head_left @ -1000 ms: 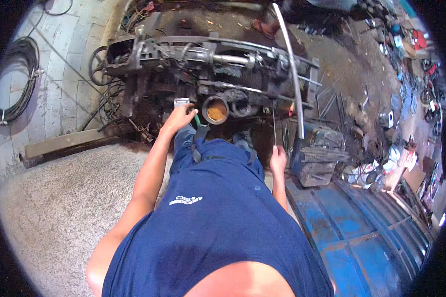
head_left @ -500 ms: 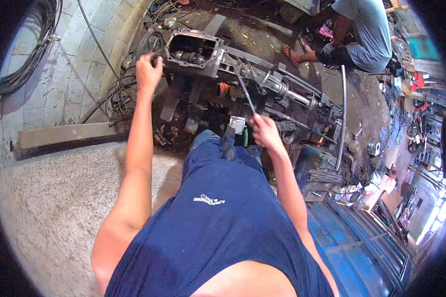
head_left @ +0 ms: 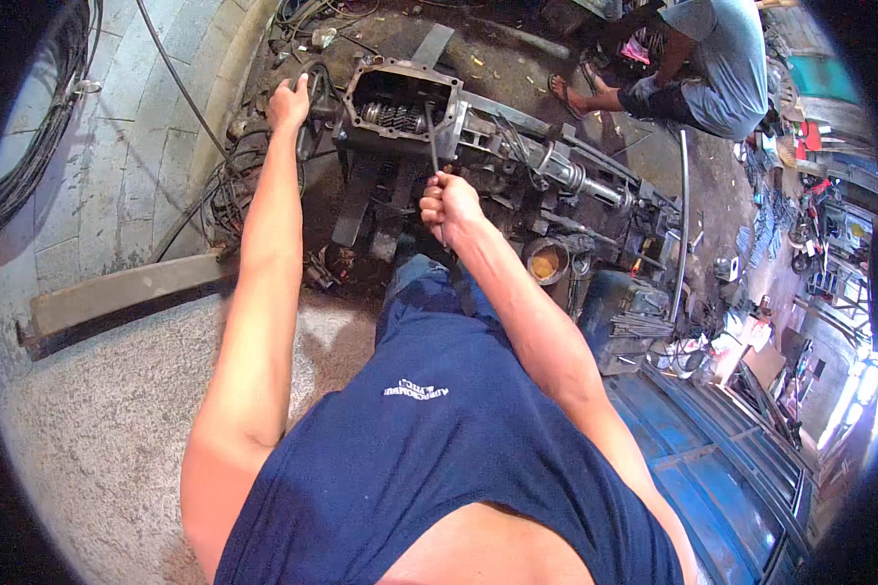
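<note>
An open-topped metal gear housing (head_left: pixel 400 136) stands on the machine ahead of me, with toothed gears (head_left: pixel 396 117) visible inside. My right hand (head_left: pixel 449 207) is closed around a thin metal rod (head_left: pixel 434 136). The rod's far end reaches over the housing wall into the opening, and a short end sticks out below my fist. To the left of the housing, my left hand (head_left: pixel 288 105) has its fingers curled at the edge of a dark wheel (head_left: pixel 319 88). The exact grip there is partly hidden.
A long shaft assembly (head_left: pixel 585 185) runs right from the housing. Beneath it sits a round can (head_left: pixel 546 261) with yellowish contents. Another person (head_left: pixel 712 78) squats at the far right. Cables (head_left: pixel 229 185) tangle beside the left wall, and blue metal panels (head_left: pixel 693 439) lie at the lower right.
My right hand has moved left and forward, bringing the rod's tip into the housing. My left hand has shifted forward along the wheel's side. The can under the shaft has come into view.
</note>
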Motion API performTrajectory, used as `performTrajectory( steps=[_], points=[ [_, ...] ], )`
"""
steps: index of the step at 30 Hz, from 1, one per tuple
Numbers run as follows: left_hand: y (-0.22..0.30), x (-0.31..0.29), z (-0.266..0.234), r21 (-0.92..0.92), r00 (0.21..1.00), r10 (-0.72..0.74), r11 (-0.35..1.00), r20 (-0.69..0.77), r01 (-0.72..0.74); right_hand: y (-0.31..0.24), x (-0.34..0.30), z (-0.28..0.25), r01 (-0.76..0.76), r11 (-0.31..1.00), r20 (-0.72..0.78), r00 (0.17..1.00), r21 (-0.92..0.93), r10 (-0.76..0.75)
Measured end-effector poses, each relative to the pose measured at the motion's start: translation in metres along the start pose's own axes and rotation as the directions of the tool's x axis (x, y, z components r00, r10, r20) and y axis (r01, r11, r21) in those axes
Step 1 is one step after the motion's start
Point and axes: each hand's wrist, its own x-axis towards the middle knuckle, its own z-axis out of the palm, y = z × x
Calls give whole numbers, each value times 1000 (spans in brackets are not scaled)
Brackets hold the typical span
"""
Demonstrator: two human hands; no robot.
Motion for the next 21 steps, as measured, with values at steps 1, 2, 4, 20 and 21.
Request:
performTrajectory(
  steps=[1,2,4,20,21],
  points=[
    [14,-16,-4,-115,1000,27,993,-15,-28,-7,-2,-7,2,993,27,1000,121,-5],
    [14,-29,-11,-224,998,32,974,-46,-41,-9,-4,-10,-12,975,65,998,222,-3],
    [-3,-52,-11,-374,981,50,920,-190,-119,-12,-10,-10,-16,981,41,999,193,9],
    [9,38,-13,-34,936,-57,997,348,73,-161,-80,48,-182,-667,249,832,-722,-497],
    [13,35,-9,1,971,-12,1000,238,13,-163,-74,50,-189,-689,254,835,-700,-488]
  ],
)
